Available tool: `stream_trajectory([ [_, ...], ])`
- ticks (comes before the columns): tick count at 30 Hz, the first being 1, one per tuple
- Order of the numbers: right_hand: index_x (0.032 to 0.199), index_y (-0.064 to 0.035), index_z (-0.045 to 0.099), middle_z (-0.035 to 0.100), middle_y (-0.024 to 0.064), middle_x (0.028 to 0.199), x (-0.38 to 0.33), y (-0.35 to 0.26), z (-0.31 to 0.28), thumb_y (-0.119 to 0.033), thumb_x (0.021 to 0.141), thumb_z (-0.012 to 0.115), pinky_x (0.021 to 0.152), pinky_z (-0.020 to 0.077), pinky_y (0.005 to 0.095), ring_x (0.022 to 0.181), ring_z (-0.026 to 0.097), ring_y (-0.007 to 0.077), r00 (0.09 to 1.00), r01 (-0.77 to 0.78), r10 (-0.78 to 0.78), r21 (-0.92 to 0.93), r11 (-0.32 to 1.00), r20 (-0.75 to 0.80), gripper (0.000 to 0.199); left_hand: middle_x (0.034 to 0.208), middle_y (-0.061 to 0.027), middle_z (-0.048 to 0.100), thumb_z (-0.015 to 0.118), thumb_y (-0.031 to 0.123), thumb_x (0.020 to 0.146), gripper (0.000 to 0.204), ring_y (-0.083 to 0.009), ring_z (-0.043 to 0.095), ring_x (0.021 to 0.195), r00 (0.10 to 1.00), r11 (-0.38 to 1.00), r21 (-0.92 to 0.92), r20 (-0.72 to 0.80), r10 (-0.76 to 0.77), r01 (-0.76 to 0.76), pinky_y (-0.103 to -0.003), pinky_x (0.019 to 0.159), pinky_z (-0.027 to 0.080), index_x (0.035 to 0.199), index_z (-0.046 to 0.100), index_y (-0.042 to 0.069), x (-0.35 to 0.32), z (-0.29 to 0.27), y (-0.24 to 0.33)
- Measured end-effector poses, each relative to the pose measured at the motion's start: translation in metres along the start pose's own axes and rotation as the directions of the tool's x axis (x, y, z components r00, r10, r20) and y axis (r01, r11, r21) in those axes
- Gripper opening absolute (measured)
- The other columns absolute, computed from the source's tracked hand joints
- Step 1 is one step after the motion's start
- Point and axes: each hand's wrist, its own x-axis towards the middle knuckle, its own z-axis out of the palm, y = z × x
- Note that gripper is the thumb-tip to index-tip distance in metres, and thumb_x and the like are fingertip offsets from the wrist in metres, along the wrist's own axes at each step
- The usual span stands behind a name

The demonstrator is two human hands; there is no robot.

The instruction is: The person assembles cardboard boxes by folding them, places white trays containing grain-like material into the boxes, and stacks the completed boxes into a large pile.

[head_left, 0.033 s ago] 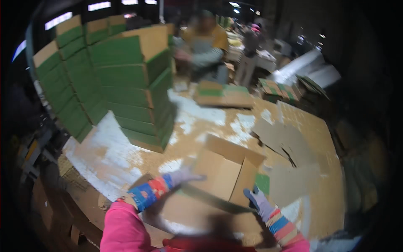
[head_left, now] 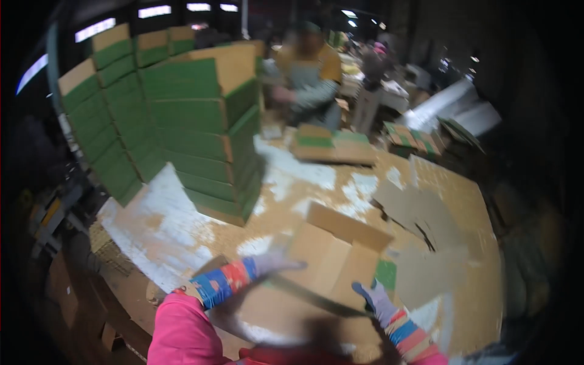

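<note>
An open cardboard box, plain brown inside, lies tilted on the table in front of me. My left hand, in a pale glove, reaches over its left side with fingers stretched out flat. At the near right corner is my right hand, in a pale glove with dark fingertips. Its thumb and fingers appear to straddle the box's right wall. A brown flap spreads toward me below both hands. Patterned sleeve cuffs cover both wrists. Blur hides the exact finger contact on the left.
Tall stacks of green-and-brown boxes stand at the left. Flat grey cardboard pieces lie on the worn table to the right. A flattened carton rests at the far edge, near a co-worker.
The whole view has shifted slightly, so things sit a little lower and farther right. The co-worker's arm has moved. My hands keep about the same places at the box.
</note>
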Motion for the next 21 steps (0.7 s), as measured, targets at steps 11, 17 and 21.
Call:
stream_trajectory([
  [11,0.136,-0.0018,0.049,0.057,0.0147,0.130,0.074,-0.201,-0.006,-0.045,0.092,0.055,0.096,0.0500,0.0407,0.113,0.058,0.0261,0.960,0.265,-0.277,0.478,0.837,-0.047,0.062,0.127,-0.0140,0.058,0.055,0.016,0.096,0.035,-0.0268,0.056,0.118,0.829,0.370,-0.753,-0.411,0.380,-0.544,-0.036,0.100,0.045,0.129,0.056,0.003,-0.028,-0.179,0.104],
  [17,0.138,-0.0047,0.047,0.053,0.0182,0.135,0.146,-0.383,0.059,-0.063,0.085,0.054,0.096,0.0487,0.0446,0.117,0.055,0.0295,0.844,0.298,-0.527,0.729,0.616,0.101,0.080,0.138,-0.0121,0.052,0.062,0.024,0.097,0.061,-0.0205,0.054,0.120,-0.363,0.624,0.436,-0.898,0.251,-0.648,-0.031,0.105,0.040,0.147,0.036,0.002,-0.077,-0.447,0.093],
  [21,0.140,-0.0067,0.046,0.050,0.0205,0.138,0.211,-0.461,0.134,-0.075,0.080,0.053,0.096,0.0479,0.0472,0.120,0.052,0.0317,0.838,0.111,-0.497,0.821,0.561,0.226,0.091,0.113,-0.0047,0.065,0.050,0.050,0.100,0.058,-0.0131,0.059,0.101,0.200,0.682,0.010,-0.953,0.229,-0.731,-0.028,0.091,0.048,0.126,0.061,0.000,-0.059,-0.514,0.027],
])
